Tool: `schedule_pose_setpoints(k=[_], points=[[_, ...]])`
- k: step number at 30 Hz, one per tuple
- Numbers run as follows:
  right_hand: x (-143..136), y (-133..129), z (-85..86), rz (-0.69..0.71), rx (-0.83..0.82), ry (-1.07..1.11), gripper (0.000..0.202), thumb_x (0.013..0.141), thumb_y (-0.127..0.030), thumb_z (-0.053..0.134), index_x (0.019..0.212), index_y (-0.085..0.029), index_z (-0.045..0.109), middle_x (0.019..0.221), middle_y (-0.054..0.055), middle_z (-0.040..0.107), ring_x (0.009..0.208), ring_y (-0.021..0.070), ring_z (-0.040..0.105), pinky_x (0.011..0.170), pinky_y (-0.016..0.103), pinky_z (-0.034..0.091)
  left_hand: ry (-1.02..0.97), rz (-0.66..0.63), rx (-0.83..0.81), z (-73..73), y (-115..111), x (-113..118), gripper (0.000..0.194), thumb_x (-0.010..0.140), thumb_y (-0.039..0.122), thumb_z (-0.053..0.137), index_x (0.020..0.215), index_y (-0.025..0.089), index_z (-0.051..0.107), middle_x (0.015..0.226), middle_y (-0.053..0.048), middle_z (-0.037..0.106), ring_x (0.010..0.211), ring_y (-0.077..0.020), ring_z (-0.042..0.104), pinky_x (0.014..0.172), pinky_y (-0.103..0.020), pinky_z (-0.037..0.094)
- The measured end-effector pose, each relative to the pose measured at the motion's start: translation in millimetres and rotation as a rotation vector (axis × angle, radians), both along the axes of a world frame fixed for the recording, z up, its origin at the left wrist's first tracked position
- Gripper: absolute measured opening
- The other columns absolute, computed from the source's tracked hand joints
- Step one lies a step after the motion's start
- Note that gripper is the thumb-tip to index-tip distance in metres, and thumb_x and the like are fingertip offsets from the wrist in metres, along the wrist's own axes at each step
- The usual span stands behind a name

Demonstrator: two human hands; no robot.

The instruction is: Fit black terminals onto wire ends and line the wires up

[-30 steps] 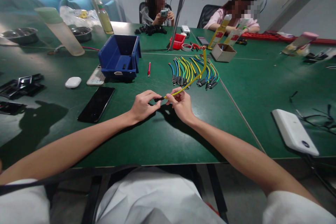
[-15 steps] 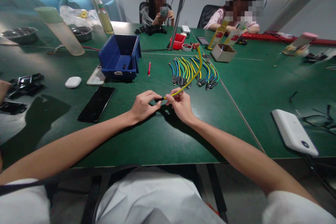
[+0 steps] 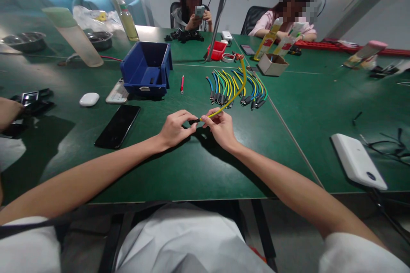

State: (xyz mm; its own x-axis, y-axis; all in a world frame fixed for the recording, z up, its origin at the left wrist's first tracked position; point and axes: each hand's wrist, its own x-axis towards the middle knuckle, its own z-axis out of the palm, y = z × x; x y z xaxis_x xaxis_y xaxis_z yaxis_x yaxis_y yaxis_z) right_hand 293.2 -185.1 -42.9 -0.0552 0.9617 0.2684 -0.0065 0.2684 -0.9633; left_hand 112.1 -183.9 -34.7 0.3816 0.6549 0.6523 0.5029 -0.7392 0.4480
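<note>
Above green table (image 3: pixel 192 179), left hand (image 3: pixel 174 128), right hand (image 3: pixel 221 128) pinching yellow-green wire (image 3: pixel 237 89)

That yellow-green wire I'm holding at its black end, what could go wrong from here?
The yellow-green wire arches above the row of wires; its raised far end might sweep them out of line. The left hand and right hand pinch only the small black end, so it could slip.
</note>
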Motion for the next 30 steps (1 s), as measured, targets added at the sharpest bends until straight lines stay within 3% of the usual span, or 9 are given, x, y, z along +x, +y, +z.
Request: schedule_pose_setpoints(k=[13, 30], points=[[0.0, -1.5, 2.6, -0.024, -0.003, -0.046, 0.031, 0.076, -0.046, 0.071, 0.08, -0.02, 0.055, 0.068, -0.002, 0.061, 0.056, 0.0138, 0.061, 0.05, 0.024, 0.046, 0.002, -0.022, 0.025, -1.2, 1.6, -0.6, 0.01, 0.083, 0.018, 0.063, 0.09, 0.014, 0.068, 0.083, -0.005, 0.069, 0.072, -0.0131, 0.063, 0.067, -0.024, 0.051], [0.7, 1.6, 3.6, 0.006, -0.056, -0.008, 0.026, 0.073, -0.039, 0.075, 0.076, -0.019, 0.059, 0.062, -0.001, 0.062, 0.053, 0.0139, 0.06, 0.044, 0.022, 0.039, -0.035, -0.017, 0.02, 0.0, 2.2, 0.7, 0.008, 0.078, 0.013, 0.065, 0.084, 0.013, 0.069, 0.077, -0.003, 0.068, 0.066, -0.0112, 0.06, 0.062, -0.022, 0.048]])
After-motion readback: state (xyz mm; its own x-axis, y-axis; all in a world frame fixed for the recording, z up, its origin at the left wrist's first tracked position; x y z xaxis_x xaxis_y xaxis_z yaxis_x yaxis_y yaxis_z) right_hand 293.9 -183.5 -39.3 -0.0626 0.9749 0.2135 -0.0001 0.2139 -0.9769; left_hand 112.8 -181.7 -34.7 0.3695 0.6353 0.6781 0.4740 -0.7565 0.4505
